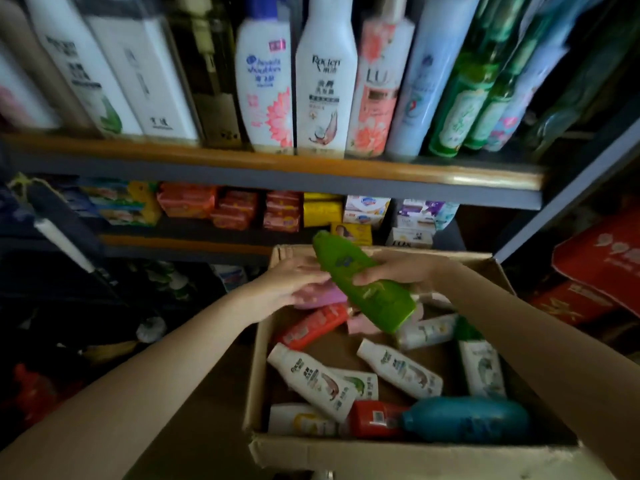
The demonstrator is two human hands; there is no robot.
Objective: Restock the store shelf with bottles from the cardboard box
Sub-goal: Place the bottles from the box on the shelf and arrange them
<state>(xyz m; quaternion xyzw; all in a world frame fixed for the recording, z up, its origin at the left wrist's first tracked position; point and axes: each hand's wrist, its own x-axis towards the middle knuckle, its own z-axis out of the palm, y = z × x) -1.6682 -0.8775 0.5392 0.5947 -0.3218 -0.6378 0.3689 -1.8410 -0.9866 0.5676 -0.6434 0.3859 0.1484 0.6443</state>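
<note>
- The right hand grips a green bottle around its middle, fingers curled over the front, and holds it above the far end of the cardboard box.
- The green bottle is tilted, its cap end pointing up and away toward the shelf, its wide base hanging over the bottles inside the box.
- The left hand reaches in from the left with its fingers straight and relaxed, the fingertips near the green bottle's left side and just above a pink bottle; whether it touches either one cannot be told.
- Inside the box lie a red bottle, several white bottles at loose angles, a small red package and a dark teal bottle against the near wall.
- The box stands open in front of the shelves, its flaps spread.
- The upper shelf carries a row of tall upright bottles, white, pink, pale blue and green, standing side by side.
- The lower shelf holds stacked soap boxes in orange, yellow and white.
- Red cartons are stacked at the right of the box.
</note>
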